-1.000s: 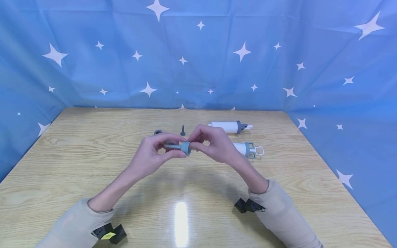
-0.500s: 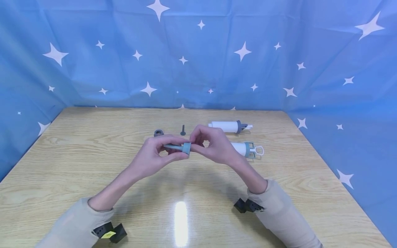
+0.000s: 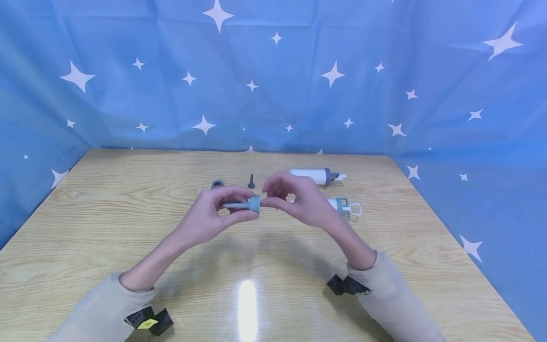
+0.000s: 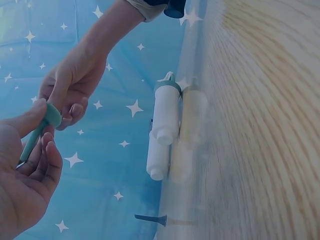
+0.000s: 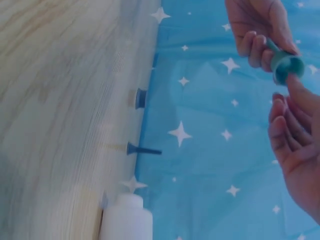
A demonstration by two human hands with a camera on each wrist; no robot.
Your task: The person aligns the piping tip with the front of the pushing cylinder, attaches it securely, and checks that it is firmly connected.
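1. The left hand point(image 3: 211, 211) pinches the teal cup point(image 3: 255, 204) between thumb and fingers, with its stem point(image 4: 31, 145) running back toward the palm; this grip probably steadies the cup while leaving its mouth uncovered.
2. The cup is raised over the table point(image 3: 128, 213), between the two hands, its mouth turned toward the right hand point(image 3: 299, 202), apparently for easy reach.
3. The right hand meets the mouth with one digit, its other fingers loosely bent and seemingly gripping nothing; whether the tip presses inside or only touches the rim cannot be told.
4. The hands are close, linked only through the cup, likely so that one supports while the other works.
5. Beyond them, the dark peg point(image 5: 144, 150) stands on its broad base, which likely keeps it upright; the dark ring point(image 5: 140, 98) is near it.
6. Two white bottles, one dark-collared point(image 3: 308, 176) and one teal-collared point(image 3: 332, 203), lie sideways to the right, presumably out of the hands' way.
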